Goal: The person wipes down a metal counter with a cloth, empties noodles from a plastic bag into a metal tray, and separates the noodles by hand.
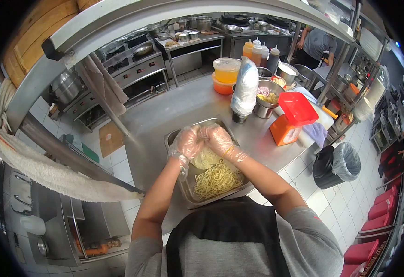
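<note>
My left hand and my right hand wear clear plastic gloves and meet over a metal tray. Both are closed, fingertips close together; what they pinch, if anything, is hidden. Just below them lies a pale, whitish mass, partly covered by the hands, so I cannot tell whether it is noodles or something in thin plastic. A loose pile of yellow noodles fills the near right part of the tray. A rubber band seems to circle my right glove near the wrist.
The tray rests on a steel table. Ahead on the right stand a plastic-wrapped container, an orange scale with a red pan, a metal pot of food and sauce bottles. A person is at the back right.
</note>
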Demonstrator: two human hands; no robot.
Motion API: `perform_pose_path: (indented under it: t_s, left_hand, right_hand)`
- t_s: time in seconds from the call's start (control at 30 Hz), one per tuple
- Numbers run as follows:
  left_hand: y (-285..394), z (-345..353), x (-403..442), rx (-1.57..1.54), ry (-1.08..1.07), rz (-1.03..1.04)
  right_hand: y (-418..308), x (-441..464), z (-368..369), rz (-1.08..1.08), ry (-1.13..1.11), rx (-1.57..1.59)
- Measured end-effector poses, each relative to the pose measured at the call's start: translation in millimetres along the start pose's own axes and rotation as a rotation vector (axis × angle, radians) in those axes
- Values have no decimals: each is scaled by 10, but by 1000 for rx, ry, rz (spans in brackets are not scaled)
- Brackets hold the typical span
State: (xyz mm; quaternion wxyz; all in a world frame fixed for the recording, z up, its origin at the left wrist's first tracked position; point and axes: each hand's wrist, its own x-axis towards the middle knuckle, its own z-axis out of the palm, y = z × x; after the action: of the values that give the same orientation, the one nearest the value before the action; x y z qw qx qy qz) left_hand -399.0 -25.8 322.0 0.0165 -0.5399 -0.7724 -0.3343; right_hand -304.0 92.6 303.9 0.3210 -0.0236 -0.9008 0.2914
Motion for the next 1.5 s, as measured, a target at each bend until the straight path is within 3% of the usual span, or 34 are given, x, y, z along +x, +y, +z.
perform_pose_path:
  t_s: [0.1, 0.23, 0.33, 0.37, 0.47, 0.5, 0.6, 0.7, 0.8, 0.9, 1.0, 1.03, 1.1, 1.2, 1.27, 1.3, 1.43, 1.5]
  left_hand:
    - [-787, 749, 44, -69, 245, 152]
    - [-912, 708, 215, 226, 170, 25]
    - [-1112, 838, 247, 407, 186, -72]
    - [-1052, 770, 199, 389, 220, -50]
    - [-761, 538, 44, 326, 116, -241]
    - [-840, 581, 6, 310, 175, -155]
    - [-636, 429, -77, -54, 150, -491]
    - [-875, 603, -193, -166, 282, -438]
    - [-629, 500, -247, -310, 278, -546]
    - [-791, 655, -184, -238, 245, -528]
    - [-716, 570, -72, 56, 193, -186]
    - [-536, 474, -29, 122, 204, -139]
    - [-83, 285, 113, 260, 229, -49]
    - [-350, 590, 476, 487, -99, -155]
    - [-881, 899, 509, 534, -103, -147]
    - [-1045, 946, 531, 557, -104, -138]
    - [-806, 623, 362, 231, -55, -198]
    - [-1116, 810, 307, 93, -8, -267]
  right_hand:
    - [154, -35, 27, -3, -2, -164]
    - [614, -94, -3, 252, 107, -290]
    - [590, -214, -197, 278, 156, -342]
    - [586, -279, -258, 269, 151, -321]
    - [599, -411, -342, 326, 124, -352]
    - [624, -440, -347, 327, 132, -334]
    - [658, -492, -405, 372, 124, -357]
    - [684, -566, -491, 395, 101, -369]
    - [763, -663, -499, 431, 78, -347]
    - [847, -643, -436, 384, 122, -352]
    - [613, -460, -472, 347, 32, -259]
    - [565, -342, -430, 398, -104, -366]
    - [474, -209, -290, 280, -107, -452]
    - [426, 4, -229, 259, -215, -668]
    - [417, 105, -401, 290, -277, -789]
    - [552, 104, -457, 425, -313, -692]
    - [645, -53, -541, 574, -245, -543]
    - [677, -122, -553, 541, -224, -498]
